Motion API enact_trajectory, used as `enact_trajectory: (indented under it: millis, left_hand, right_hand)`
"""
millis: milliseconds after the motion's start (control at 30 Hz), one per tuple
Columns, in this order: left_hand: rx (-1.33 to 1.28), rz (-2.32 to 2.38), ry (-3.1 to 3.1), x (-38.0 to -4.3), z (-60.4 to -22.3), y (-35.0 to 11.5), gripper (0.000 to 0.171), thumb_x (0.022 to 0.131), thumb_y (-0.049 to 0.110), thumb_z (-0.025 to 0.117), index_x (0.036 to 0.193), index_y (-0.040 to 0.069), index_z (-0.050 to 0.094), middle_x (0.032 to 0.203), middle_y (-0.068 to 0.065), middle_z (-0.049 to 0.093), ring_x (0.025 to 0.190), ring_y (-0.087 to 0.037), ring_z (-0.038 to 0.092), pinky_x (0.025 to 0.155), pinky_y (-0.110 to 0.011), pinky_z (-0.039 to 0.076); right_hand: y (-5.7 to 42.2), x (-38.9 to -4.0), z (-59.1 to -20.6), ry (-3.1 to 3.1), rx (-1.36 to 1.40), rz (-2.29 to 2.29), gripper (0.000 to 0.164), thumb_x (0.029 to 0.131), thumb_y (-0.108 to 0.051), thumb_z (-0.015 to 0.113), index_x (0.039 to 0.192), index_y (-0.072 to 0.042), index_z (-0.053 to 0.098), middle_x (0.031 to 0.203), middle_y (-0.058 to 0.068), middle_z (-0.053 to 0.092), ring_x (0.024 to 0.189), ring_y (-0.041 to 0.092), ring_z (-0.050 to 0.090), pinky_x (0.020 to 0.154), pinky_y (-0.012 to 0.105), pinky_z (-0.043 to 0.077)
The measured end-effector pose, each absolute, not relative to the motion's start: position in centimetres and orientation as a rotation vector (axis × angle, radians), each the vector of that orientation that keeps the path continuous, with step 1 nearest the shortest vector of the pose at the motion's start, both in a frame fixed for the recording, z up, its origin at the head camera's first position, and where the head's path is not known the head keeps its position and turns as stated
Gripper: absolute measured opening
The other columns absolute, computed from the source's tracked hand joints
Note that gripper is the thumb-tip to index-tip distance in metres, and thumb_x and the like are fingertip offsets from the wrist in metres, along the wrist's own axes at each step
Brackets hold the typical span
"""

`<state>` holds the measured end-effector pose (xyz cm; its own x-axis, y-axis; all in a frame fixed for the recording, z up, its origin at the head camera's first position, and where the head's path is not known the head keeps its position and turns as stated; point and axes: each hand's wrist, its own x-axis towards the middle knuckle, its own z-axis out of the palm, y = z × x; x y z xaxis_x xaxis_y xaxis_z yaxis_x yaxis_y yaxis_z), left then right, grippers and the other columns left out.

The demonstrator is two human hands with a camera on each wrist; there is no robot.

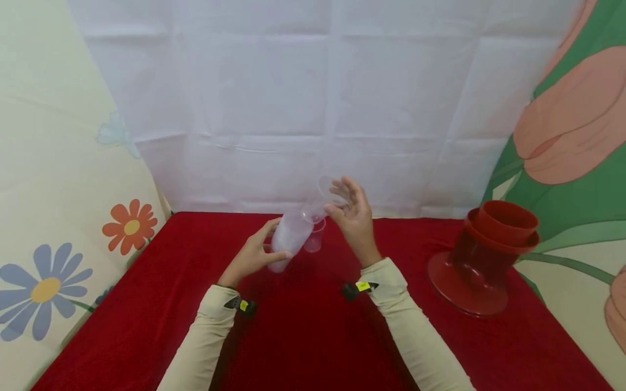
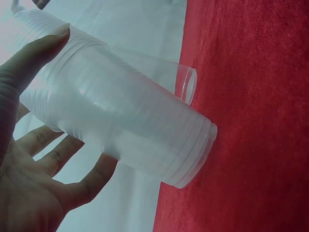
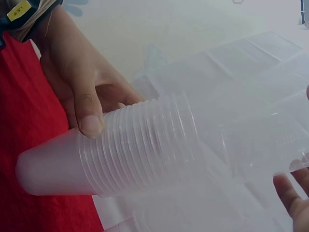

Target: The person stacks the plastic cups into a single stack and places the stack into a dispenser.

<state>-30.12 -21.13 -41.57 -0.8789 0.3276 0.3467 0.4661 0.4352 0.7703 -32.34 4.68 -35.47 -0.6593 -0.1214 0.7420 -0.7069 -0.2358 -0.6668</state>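
A tall stack of clear plastic cups [image 1: 292, 233] leans over the table, gripped in my left hand [image 1: 254, 252]. In the left wrist view the thumb lies along one side of the stack [image 2: 130, 111], the fingers along the other. To the right and slightly higher, my right hand [image 1: 356, 220] holds one clear plastic cup [image 1: 318, 203] between thumb and fingers. That cup [image 3: 260, 140] is tilted, its near end beside the stack's rim in the right wrist view. Behind the stack, another clear cup [image 1: 314, 243] stands on the red cloth.
Red cloth [image 1: 303, 336] covers the table. On its right side stands a red plastic piece with a wide round base [image 1: 469, 288], with a red tub-shaped part [image 1: 508, 220] set in its top. A white sheet [image 1: 274, 108] hangs behind, with flowered cloths at both sides.
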Motion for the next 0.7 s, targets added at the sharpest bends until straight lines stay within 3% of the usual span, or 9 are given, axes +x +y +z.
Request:
enact_trajectory:
  millis: [67,267,500,700]
  left_hand:
    - [-0.708,-1.429,-2.529,-30.1,-41.5,-21.0,0.084,0.082,0.019,0.084,0.152,0.018,0.036,0.142,-0.012,0.050,0.123,-0.033,0.053,0.092,-0.054,0.053]
    - [-0.689,-1.409,-2.538,-29.9,-40.9,-20.7,0.085,0.082,0.011,0.083,0.152,0.010,0.034,0.143,-0.018,0.048,0.124,-0.039,0.052,0.093,-0.057,0.052]
    - [-0.709,-1.417,-2.552,-27.6,-38.6,-20.1,0.078,0.085,0.008,0.080,0.149,0.003,0.037,0.140,-0.021,0.050,0.122,-0.039,0.053,0.093,-0.053,0.053]
    - [-0.709,-1.424,-2.538,-27.4,-38.3,-20.0,0.079,0.084,0.009,0.081,0.149,0.004,0.037,0.140,-0.022,0.050,0.122,-0.040,0.053,0.093,-0.056,0.052]
  right_hand:
    - [4.5,-32.3,-35.4,-1.630,0.990,1.951,0.066,0.089,0.012,0.063,0.148,0.002,0.034,0.144,0.026,0.046,0.131,0.032,0.048,0.103,0.038,0.047]
    - [4.2,-32.3,-35.4,-1.630,1.021,1.964,0.066,0.092,0.006,0.065,0.149,-0.001,0.034,0.146,0.020,0.047,0.132,0.031,0.047,0.106,0.050,0.044]
    - [3.6,-32.0,-35.8,-1.626,1.023,1.995,0.066,0.091,0.011,0.063,0.148,0.006,0.032,0.145,0.028,0.044,0.132,0.034,0.047,0.102,0.033,0.047]
    - [3.1,-31.9,-36.0,-1.640,1.008,2.024,0.065,0.089,0.017,0.061,0.147,0.006,0.033,0.144,0.028,0.045,0.132,0.035,0.047,0.102,0.033,0.048]
